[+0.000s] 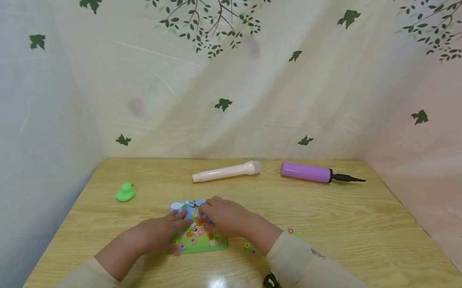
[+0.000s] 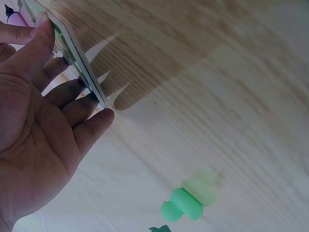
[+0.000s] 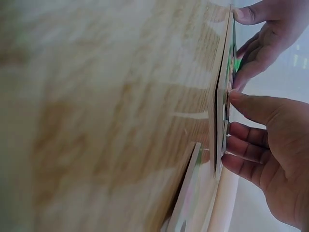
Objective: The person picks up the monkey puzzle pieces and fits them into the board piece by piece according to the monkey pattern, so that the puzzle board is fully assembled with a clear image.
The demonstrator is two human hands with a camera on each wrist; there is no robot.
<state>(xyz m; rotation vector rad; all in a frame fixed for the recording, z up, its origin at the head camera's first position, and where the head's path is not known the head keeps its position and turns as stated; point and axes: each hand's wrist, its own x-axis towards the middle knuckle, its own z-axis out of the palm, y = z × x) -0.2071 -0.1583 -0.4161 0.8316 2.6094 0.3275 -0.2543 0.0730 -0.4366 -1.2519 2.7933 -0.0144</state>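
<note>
A flat picture puzzle (image 1: 204, 247) with a cartoon monkey, flowers and blue sky lies on the wooden table. My left hand (image 1: 160, 233) rests on its left side, fingers spread over the picture and thumb at the near left edge. On the upper right part, my right hand (image 1: 228, 217) touches the picture with thumb and fingertips, covering some of it. The right wrist view shows those fingertips against thin pieces on the board (image 3: 218, 121). Under my right wrist, partly hidden, lies a flat flowered piece (image 1: 251, 249).
Farther back are a green toy duck (image 1: 125, 192), a pale toy microphone (image 1: 226, 171) and a purple hand pump (image 1: 307, 172) with a black nozzle. A small black object (image 1: 270, 283) sits by my right sleeve. Leaf-patterned cloth (image 1: 224, 83) hangs behind the table.
</note>
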